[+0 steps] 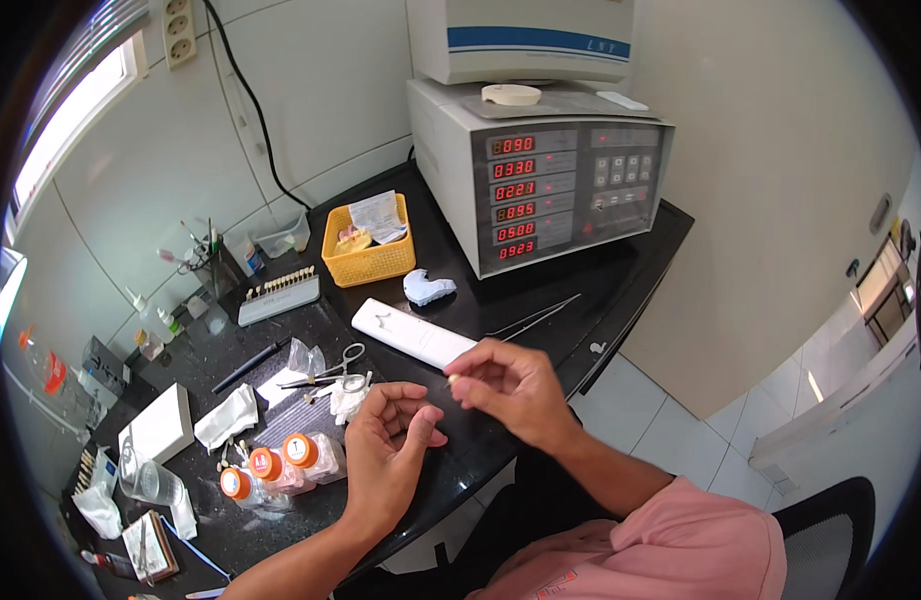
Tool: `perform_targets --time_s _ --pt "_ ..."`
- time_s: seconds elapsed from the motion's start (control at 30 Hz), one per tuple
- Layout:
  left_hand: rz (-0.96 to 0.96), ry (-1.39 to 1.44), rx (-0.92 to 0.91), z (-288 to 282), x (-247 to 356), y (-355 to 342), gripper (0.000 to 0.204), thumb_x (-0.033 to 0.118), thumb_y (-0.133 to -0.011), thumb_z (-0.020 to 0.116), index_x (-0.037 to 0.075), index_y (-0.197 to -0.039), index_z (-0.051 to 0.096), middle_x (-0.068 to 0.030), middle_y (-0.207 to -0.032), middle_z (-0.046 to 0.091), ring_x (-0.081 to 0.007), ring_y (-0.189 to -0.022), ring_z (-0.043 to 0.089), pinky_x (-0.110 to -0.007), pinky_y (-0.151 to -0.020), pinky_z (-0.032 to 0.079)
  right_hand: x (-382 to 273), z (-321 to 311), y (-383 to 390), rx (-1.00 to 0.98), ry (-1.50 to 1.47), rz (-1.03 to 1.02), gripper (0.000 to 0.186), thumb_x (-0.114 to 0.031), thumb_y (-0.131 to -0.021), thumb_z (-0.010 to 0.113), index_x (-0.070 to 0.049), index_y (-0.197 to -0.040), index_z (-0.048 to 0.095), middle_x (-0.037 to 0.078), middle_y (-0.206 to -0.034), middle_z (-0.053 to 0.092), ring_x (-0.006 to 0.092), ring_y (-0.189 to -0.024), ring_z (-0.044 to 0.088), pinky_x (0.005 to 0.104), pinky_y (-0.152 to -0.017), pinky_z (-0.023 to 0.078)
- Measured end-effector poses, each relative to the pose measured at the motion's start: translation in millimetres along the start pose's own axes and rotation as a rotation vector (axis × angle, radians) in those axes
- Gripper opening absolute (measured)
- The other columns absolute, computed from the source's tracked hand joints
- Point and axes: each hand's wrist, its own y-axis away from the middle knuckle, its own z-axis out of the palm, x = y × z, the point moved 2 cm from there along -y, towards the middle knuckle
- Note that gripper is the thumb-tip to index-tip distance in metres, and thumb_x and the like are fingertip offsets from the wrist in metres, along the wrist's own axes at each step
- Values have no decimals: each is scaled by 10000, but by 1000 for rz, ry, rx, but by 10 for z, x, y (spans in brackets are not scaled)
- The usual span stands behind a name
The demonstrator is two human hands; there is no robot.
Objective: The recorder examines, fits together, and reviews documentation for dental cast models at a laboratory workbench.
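Note:
Between the thumb and fingertips of my right hand [513, 392] is a tiny cream-coloured piece [453, 380], perhaps a dental crown; most of it is covered by the fingers. My left hand [389, 455] is held up close by, palm facing in, with the fingers loosely curled and the thumb apart. Nothing shows in it. Beyond both hands lies a long white case [413, 334] on the black worktop. Scissor-handled forceps [326, 378] rest beside a crumpled white tissue [349, 402], left of the case. Thin metal tweezers [541, 316] lie to its right.
Orange-capped jars [301, 450] stand left of my left hand. Farther back are a tooth shade guide [281, 300], a yellow basket [371, 268] and a white dental cast [429, 289]. A furnace with a lit red display [571, 190] fills the back right corner.

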Motion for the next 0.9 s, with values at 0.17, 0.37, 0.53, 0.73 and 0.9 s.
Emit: perform_targets --time_s 0.17,0.37,0.53,0.73,0.9 --pt "0 -26 -24 -41 -44 8 124 46 -940 579 -40 -1026 553 -89 -888 637 -117 -756 630 -225 -694 518 -718 -530 -426 204 295 -279 162 -112 -872 694 -7 -989 659 30 -914 669 69 -853 605 222 -713 506" --pt "42 -113 -61 -34 6 22 103 30 -943 553 -41 -1017 564 -90 -875 646 -108 -753 631 -222 -689 517 -1582 -1144 -1343 306 810 -473 179 -164 -876 670 -38 -1002 690 18 -853 685 87 -749 619 232 -648 514" --pt "60 -126 -83 -33 -2 33 95 26 -944 547 -37 -1012 568 -86 -876 646 -102 -737 624 -222 -685 514 -1825 -1361 -1818 281 1114 -492 187 -186 -882 667 -37 -993 692 31 -823 684 98 -733 624 241 -653 503" --pt "91 -136 -82 -27 -9 18 91 32 -948 541 -35 -1006 565 -79 -865 644 -98 -729 618 -216 -678 505 -1755 -1494 -2194 166 1418 -473 189 -216 -803 690 -65 -915 712 93 -887 719 236 -811 683 356 -776 520" --pt "78 -125 -86 -28 -18 3 91 34 -943 549 -37 -996 572 -80 -861 647 -99 -719 620 -220 -671 514 -1649 -1571 -2380 151 1455 -429 180 -216 -794 685 -85 -911 725 86 -914 721 231 -859 677 356 -795 519"
